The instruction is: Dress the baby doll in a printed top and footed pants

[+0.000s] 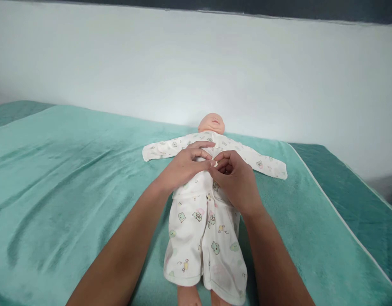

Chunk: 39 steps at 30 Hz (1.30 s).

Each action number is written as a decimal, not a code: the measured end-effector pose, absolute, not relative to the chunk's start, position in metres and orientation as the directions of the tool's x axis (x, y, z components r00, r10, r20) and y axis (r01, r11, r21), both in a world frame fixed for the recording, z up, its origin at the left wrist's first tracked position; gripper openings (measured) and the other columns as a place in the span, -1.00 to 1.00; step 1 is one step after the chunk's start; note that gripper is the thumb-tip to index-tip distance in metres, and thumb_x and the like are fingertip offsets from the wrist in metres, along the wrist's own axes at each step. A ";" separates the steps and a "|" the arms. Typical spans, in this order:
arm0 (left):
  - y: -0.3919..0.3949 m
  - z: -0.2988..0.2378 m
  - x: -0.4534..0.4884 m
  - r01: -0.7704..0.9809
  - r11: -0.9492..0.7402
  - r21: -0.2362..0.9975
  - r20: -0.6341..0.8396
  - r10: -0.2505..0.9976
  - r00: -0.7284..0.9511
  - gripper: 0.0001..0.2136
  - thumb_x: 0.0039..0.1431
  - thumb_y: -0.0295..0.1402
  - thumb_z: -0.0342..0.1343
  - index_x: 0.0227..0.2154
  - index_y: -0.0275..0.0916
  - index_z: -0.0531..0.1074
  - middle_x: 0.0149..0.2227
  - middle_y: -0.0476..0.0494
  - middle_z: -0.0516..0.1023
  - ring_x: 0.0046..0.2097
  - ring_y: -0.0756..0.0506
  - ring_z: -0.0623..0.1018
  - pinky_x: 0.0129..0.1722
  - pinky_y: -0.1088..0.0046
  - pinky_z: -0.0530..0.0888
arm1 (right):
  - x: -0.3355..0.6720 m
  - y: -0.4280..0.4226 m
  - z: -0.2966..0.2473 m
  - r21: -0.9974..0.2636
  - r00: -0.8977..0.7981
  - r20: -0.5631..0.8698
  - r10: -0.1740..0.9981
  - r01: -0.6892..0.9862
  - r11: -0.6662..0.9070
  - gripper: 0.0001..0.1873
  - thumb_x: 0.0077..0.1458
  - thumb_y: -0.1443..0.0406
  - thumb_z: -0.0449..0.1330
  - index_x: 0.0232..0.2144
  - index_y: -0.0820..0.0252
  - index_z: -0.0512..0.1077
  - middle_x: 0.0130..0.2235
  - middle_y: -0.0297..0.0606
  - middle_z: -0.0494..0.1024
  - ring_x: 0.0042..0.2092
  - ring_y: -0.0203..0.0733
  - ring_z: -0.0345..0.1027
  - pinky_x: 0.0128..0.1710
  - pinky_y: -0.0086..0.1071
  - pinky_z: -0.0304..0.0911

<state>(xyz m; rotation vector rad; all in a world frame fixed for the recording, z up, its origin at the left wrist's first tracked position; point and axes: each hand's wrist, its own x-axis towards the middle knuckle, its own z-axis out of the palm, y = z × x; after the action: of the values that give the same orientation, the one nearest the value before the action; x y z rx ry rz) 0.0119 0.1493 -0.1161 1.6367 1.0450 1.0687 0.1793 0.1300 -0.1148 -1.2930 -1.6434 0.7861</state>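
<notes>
Together, the left hand (191,165) and right hand (237,180) pinch, fingers narrowed, at the shirt (195,185) on the doll (211,123); its pale button (215,164) sits three o'clock from the left fingertips, about equally near both, the shirt's front running six to twelve o'clock

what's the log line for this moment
left hand: at button | right hand: at button | doll: dressed, face up on teal cloth

At mid-frame you have one left hand (183,165), one right hand (239,178), one doll (211,123) and one shirt (192,186) with two sleeves (166,148). Below, you have two trouser legs (186,238) and, at the bottom edge, two bare doll legs (188,296).
</notes>
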 end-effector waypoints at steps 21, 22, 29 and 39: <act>0.171 -0.136 -0.015 0.229 -0.243 0.943 0.282 0.946 -0.159 -0.89 0.22 -0.30 0.10 -0.27 -0.17 0.50 0.03 -0.12 0.60 0.07 -0.17 0.53 0.14 0.18 0.42 | 0.193 0.109 -0.102 -0.466 -0.514 0.251 0.821 0.679 0.567 -0.80 0.08 0.39 0.25 -0.20 0.07 0.47 -0.14 -0.31 0.48 -0.20 -0.20 0.37 -0.19 -0.26 0.28; 0.175 -0.142 -0.017 0.293 -0.230 0.928 0.293 0.936 -0.193 -0.88 0.21 -0.33 0.09 -0.25 -0.16 0.50 0.02 -0.12 0.60 0.06 -0.17 0.52 0.14 0.17 0.42 | 0.192 0.105 -0.102 -0.399 -0.549 0.240 0.801 0.696 0.596 -0.73 0.05 0.43 0.25 -0.17 0.08 0.45 -0.09 -0.28 0.47 -0.13 -0.16 0.37 -0.12 -0.23 0.28; 0.192 -0.168 -0.023 0.792 -0.180 0.583 0.413 0.906 -0.098 -0.54 0.06 -0.63 -0.07 0.00 -0.18 0.45 0.11 -0.23 0.52 0.21 -0.29 0.41 0.21 0.05 0.35 | 0.183 0.105 -0.110 -0.217 -0.580 0.259 0.772 0.744 0.632 -0.80 0.11 0.52 0.13 -0.29 0.13 0.37 -0.06 -0.23 0.49 -0.06 -0.06 0.29 -0.12 -0.19 0.23; 0.196 -0.176 -0.024 0.923 -0.033 0.384 0.390 0.911 -0.130 -0.44 0.09 -0.60 -0.07 0.15 -0.09 0.37 0.28 -0.17 0.40 0.27 -0.28 0.34 0.17 0.03 0.34 | 0.190 0.102 -0.096 -0.399 -0.677 0.203 0.708 0.603 0.691 -0.78 0.15 0.47 0.19 -0.50 0.13 0.38 -0.44 -0.37 0.47 -0.26 -0.20 0.28 -0.09 -0.21 0.13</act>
<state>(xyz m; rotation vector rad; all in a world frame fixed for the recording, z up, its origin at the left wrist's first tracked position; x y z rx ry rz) -0.0237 0.1963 -0.1762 2.0854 2.1979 0.9026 0.1896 0.1017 -0.0965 -1.0290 -2.5612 0.4289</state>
